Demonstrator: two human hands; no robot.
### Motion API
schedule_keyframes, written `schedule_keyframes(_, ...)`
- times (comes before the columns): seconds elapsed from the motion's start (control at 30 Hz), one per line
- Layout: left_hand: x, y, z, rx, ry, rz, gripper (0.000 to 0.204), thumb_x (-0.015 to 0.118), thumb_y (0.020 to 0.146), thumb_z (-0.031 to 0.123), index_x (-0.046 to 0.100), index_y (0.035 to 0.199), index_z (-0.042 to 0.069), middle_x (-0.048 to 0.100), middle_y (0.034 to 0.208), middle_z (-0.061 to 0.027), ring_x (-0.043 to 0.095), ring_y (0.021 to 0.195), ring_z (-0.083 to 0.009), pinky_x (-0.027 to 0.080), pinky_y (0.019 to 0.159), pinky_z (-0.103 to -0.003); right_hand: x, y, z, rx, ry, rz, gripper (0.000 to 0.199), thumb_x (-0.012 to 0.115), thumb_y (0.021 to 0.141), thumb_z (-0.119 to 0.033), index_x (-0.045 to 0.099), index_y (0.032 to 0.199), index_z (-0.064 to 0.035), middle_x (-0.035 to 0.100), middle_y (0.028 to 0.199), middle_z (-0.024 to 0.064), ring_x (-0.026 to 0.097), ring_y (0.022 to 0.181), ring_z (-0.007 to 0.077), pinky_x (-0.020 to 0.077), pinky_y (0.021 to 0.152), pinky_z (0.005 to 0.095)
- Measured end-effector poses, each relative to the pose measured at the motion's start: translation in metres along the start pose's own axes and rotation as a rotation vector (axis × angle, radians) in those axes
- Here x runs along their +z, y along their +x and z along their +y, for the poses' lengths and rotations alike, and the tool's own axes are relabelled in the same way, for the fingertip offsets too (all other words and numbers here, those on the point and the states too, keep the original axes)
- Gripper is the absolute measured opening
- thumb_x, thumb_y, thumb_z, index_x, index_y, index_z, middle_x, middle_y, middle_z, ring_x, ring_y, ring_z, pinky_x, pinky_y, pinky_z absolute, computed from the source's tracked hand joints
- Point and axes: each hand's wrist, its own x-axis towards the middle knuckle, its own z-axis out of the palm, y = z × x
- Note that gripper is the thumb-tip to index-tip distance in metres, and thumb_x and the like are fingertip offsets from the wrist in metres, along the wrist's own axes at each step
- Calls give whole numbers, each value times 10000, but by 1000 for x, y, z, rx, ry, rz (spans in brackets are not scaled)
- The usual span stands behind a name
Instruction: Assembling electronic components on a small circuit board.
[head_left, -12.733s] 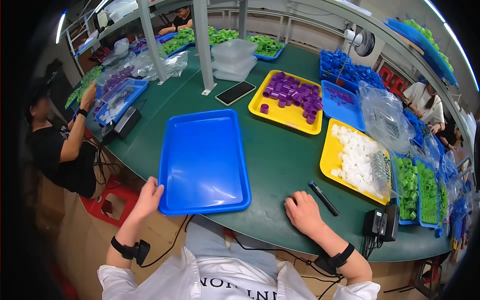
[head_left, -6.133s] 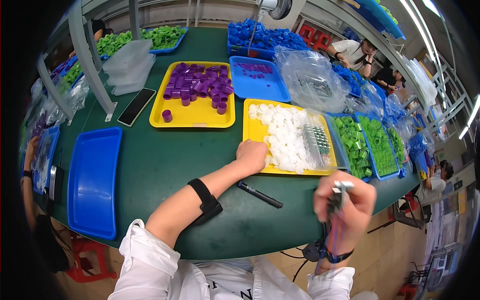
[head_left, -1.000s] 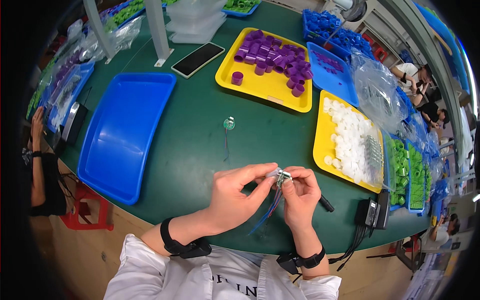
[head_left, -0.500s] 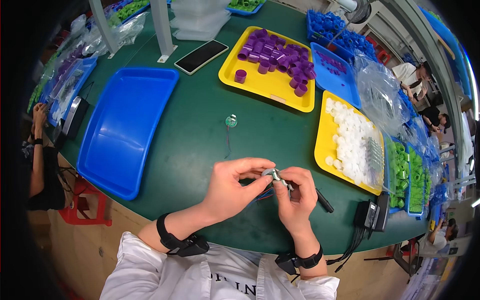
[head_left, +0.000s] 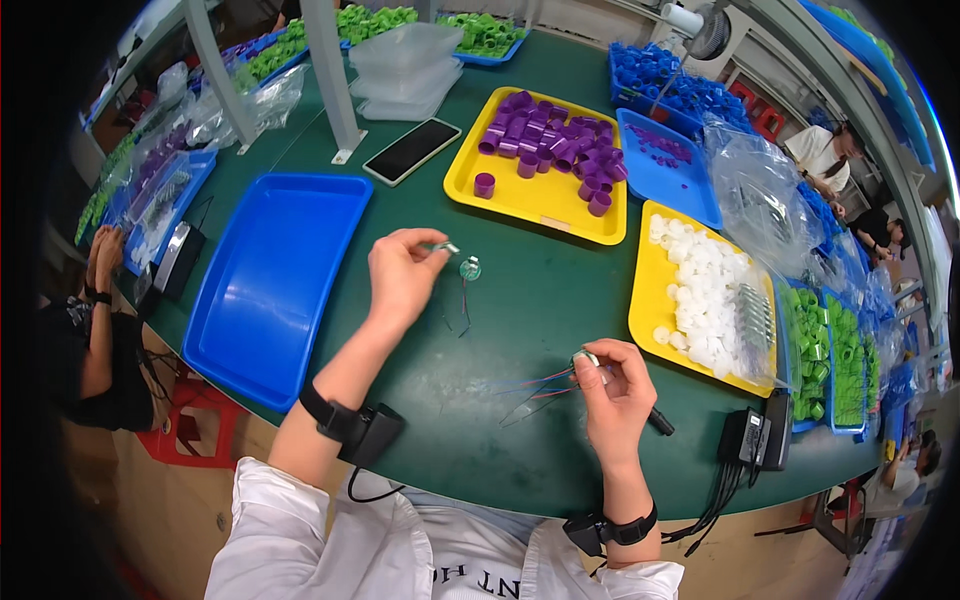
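Note:
My left hand point(head_left: 402, 282) is raised over the middle of the green table, thumb and fingers closed on a small circuit board point(head_left: 449, 247). Just to the right of its fingertips, a round green circuit board point(head_left: 470, 268) with thin red and dark wires lies on the table. Farther right and nearer to me, my right hand point(head_left: 615, 392) pinches another small circuit board point(head_left: 581, 358). Red, blue and black wires point(head_left: 535, 385) trail leftward from it. A black pen-like stick point(head_left: 661, 422) lies beside my right hand, partly hidden by it.
A blue tray point(head_left: 275, 290) stands at left, near a phone point(head_left: 412, 151). Yellow trays hold purple rings point(head_left: 545, 140) and white caps point(head_left: 705, 290). Black power adapters point(head_left: 742, 437) sit at the right edge. A metal post point(head_left: 335, 85) rises at back; a co-worker's hands point(head_left: 104, 255) are far left.
My hands have parted. The left has moved up and left with a small circuit board, near the one on the table; the right has shifted slightly right, keeping a wired board. The view has tilted slightly.

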Motion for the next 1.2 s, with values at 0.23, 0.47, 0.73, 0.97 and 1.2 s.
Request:
schedule_keyframes(0.23,11,20,-36,103,334,-72,199,734,642,150,688,780,14,639,745,-140,600,740,-246,474,696,-347,-8,-1,3,-46,-72,-53,136,650,774,10,599,900,16,580,885,92,590,753,139,502,649,237)
schedule_keyframes(0.47,22,4,42,539,357,47,284,664,733,82,608,1006,29,569,925,-111,562,817,-238,449,669,-304,-18,-5,-20,3,-79,-146,142,595,832,-14,586,973,3,579,873,89,540,540,115,459,486,226)
schedule_keyframes(0.73,194,-37,116,761,372,-845,229,676,680,101,668,903,47,601,909,-136,522,917,-319,422,831,-395,-33,-8,-38,-419,4,-125,216,526,873,1,550,1072,80,561,1014,162,576,837,183,508,665,265)
schedule_keyframes(0.97,218,-40,106,710,261,-819,123,690,684,80,622,784,59,601,671,-84,591,648,-236,446,564,-340,-36,1,-27,-569,-96,-70,260,579,856,-41,552,1087,74,555,999,148,563,842,167,474,662,235)
schedule_keyframes(1.2,92,-45,127,-205,-761,-919,228,594,797,-30,567,1023,-40,614,808,-72,592,685,-117,494,632,-245,-39,0,-21,-88,339,53,365,553,872,-18,454,1211,73,543,1001,123,560,825,164,507,671,270)
